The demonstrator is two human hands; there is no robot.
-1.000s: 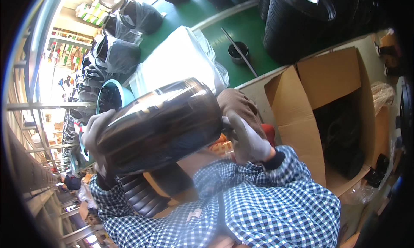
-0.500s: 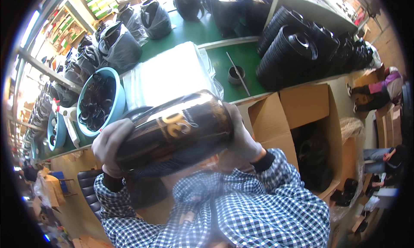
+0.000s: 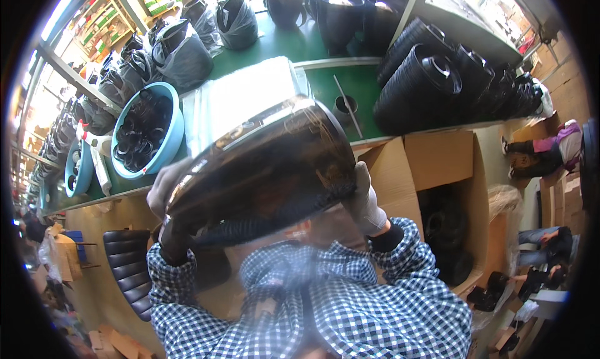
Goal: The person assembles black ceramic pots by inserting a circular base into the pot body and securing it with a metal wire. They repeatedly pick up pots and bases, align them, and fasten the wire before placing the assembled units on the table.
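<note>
Between my two grey-gloved hands I hold a large glossy black rounded housing (image 3: 269, 171) above the front edge of the bench. It lies tilted, its left end lower, with faint gold printing toward the right end. My left hand (image 3: 166, 193) is closed on the left end, its fingers partly behind the housing. At the right end, my right hand (image 3: 364, 204) grips the rim, with the palm side partly hidden. Just behind the housing lies a stack of white plastic bags (image 3: 244, 93) on the green bench (image 3: 319, 81).
Left of the bags stands a blue basin (image 3: 178, 124) of black rings, near a spray bottle (image 3: 97, 159). Stacked black ring-shaped parts (image 3: 412, 90) fill the right side. An open cardboard box (image 3: 440, 162) holds black parts. Bagged black housings (image 3: 181, 56) line the back left. Other people (image 3: 550, 143) are far right.
The housing has been raised and rolled in my hands, so its gold printing is fainter and more plain black surface shows. Both hands still hold its ends.
</note>
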